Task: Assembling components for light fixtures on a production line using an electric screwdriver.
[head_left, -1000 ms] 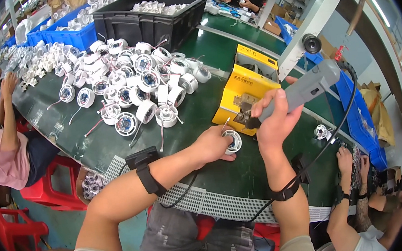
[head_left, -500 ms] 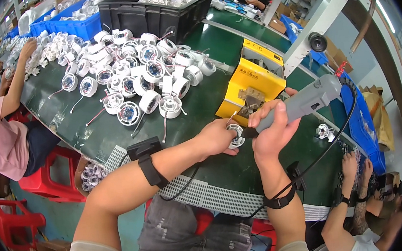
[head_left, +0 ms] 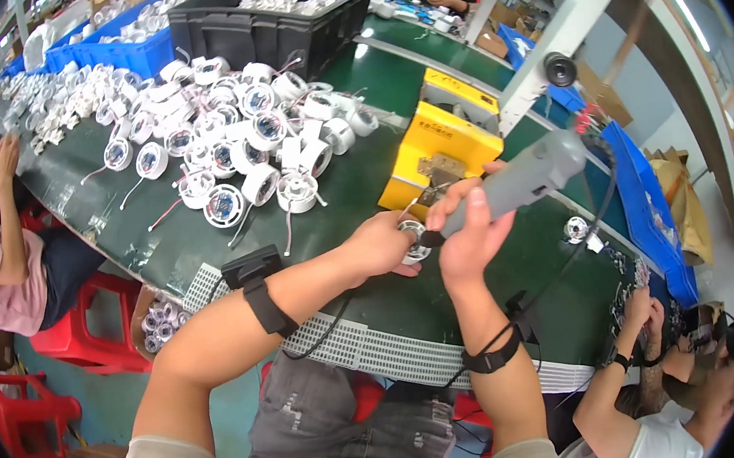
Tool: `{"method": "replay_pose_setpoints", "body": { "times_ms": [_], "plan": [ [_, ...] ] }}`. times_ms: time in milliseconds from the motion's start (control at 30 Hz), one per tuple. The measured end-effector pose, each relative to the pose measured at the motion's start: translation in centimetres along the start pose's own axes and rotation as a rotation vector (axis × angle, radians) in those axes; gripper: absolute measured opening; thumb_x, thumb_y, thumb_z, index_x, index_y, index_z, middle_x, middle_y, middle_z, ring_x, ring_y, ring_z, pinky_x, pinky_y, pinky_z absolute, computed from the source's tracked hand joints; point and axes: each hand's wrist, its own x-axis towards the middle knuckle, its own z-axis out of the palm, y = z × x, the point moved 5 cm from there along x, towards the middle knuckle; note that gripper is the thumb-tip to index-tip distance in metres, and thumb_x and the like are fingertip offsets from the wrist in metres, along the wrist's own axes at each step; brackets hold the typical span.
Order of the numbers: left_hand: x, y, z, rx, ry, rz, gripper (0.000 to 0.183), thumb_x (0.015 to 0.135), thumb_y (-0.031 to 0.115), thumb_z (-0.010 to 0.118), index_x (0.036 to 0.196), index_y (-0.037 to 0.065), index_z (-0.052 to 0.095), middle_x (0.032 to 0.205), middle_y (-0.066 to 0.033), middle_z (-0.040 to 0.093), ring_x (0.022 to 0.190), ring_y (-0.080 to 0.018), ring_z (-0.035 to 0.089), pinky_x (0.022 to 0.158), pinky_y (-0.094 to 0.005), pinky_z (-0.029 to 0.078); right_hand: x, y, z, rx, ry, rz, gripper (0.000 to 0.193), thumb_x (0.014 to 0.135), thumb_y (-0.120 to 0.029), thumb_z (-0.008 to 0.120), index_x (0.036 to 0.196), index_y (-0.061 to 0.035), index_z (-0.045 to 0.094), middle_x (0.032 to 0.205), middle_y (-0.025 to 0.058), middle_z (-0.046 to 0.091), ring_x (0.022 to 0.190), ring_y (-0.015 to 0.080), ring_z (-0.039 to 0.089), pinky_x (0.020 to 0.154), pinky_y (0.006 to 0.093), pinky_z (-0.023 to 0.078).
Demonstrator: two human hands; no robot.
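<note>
My left hand [head_left: 379, 244] holds a small round white lamp housing [head_left: 413, 240] down on the green conveyor belt [head_left: 353, 186]. My right hand [head_left: 466, 232] grips a grey electric screwdriver [head_left: 523, 181], its tip pressed against the housing. A black cable runs from the screwdriver's rear down over the belt. A black band with a small box sits on my left forearm, and a black strap circles my right wrist.
A heap of white round housings [head_left: 251, 143] with wires lies at left. A yellow box [head_left: 443, 145] stands just behind my hands. Black crate [head_left: 274, 24] and blue bins [head_left: 111, 50] sit farther back. One loose housing [head_left: 576, 228] lies at right. Seated people work on both sides.
My hands and the screwdriver stayed on the same housing. The view shifted slightly, so the pile sits lower and nearer in the picture.
</note>
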Motion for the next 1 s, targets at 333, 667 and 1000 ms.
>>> {"method": "replay_pose_setpoints", "body": {
  "times_ms": [333, 667, 1000],
  "plan": [
    [-4.0, 6.2, -4.1, 0.692, 0.415, 0.447, 0.031, 0.087, 0.012, 0.058, 0.116, 0.000, 0.057, 0.075, -0.0115, 0.066, 0.052, -0.0152, 0.063, 0.052, -0.0291, 0.054, 0.7, -1.8, -4.5, 0.139, 0.207, -0.123, 0.050, 0.099, -0.038, 0.045, 0.129, -0.0002, 0.031, 0.093, 0.0102, 0.057, 0.086, 0.0207, 0.059, 0.083, 0.0318, 0.049],
    [-6.4, 8.9, -8.3, 0.861, 1.150, 0.955, 0.069, 0.080, 0.011, 0.066, 0.140, 0.001, 0.032, 0.136, -0.0231, 0.040, 0.118, -0.0423, 0.048, 0.094, -0.0421, 0.045, 5.6, -2.3, -33.6, -1.873, 0.414, 0.088, 0.069, 0.076, -0.055, 0.068, 0.120, -0.0036, 0.055, 0.122, 0.0228, 0.054, 0.116, 0.0400, 0.046, 0.100, 0.0491, 0.035],
    [-4.8, 7.7, -4.9, -0.085, -0.129, 0.450, 0.018, 0.075, -0.007, 0.047, 0.085, -0.002, 0.061, 0.073, -0.0073, 0.058, 0.060, -0.0143, 0.053, 0.054, -0.0266, 0.041, 1.3, -1.0, -24.9, -1.607, -0.111, 0.170, 0.053, 0.075, -0.030, 0.073, 0.114, 0.0006, 0.055, 0.120, 0.0230, 0.052, 0.112, 0.0407, 0.046, 0.096, 0.0468, 0.040]
  ]
}}
